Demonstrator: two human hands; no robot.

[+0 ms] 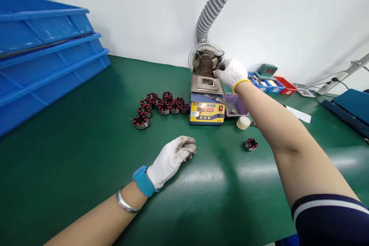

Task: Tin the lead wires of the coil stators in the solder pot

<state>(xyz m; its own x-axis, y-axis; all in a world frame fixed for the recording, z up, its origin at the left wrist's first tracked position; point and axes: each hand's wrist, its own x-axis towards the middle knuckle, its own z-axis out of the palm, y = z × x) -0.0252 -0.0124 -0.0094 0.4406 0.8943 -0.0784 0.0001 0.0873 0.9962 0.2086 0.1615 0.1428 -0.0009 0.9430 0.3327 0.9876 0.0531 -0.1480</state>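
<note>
My right hand point(233, 72), in a white glove with a yellow cuff, is closed on a motor stator point(215, 70). Only a bit of the stator's red and black edge shows past the fingers, just above the back of the solder pot point(206, 84). My left hand point(174, 157), gloved in white with grey fingertips, is low over the green table in front of the pot. Its fingers are curled together and no object shows in them. Several wound stators point(163, 107) stand in a cluster left of the pot. One single stator point(251, 144) lies to its right.
A fume fan point(205, 63) with a grey hose point(217, 2) stands behind the pot. Beside the pot are a purple tray point(236, 102) and a round cream-coloured pad point(243, 123). Stacked blue crates point(52, 61) rise at left; small blue and red bins point(285, 85) line the back right.
</note>
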